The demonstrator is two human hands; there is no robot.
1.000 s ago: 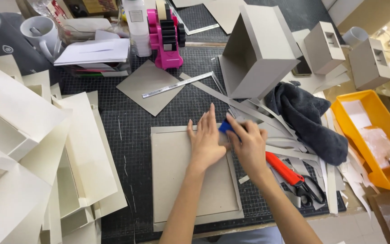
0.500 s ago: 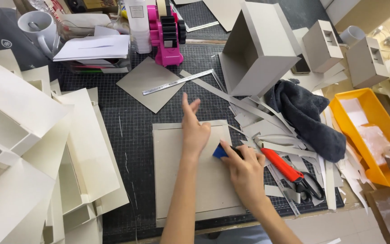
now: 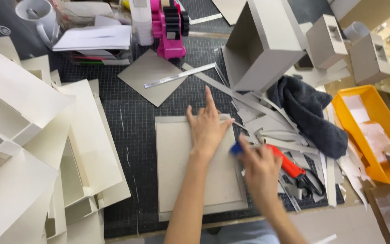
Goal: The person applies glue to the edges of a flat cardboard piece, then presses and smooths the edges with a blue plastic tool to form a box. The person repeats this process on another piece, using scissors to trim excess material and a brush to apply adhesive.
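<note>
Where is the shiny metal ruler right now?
In the head view, the metal ruler lies slantwise at the back of the cutting mat, across a loose grey card sheet, just in front of the pink tape dispenser.

Grey board (image 3: 195, 176) on black gridded mat (image 3: 127, 135); blue tool (image 3: 236, 148); pink tape dispenser (image 3: 168, 27); orange tray (image 3: 362, 135); dark navy cloth (image 3: 312, 113).

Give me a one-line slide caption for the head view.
Left hand flat on grey board; right hand rubs a blue tool along its edge.
</note>
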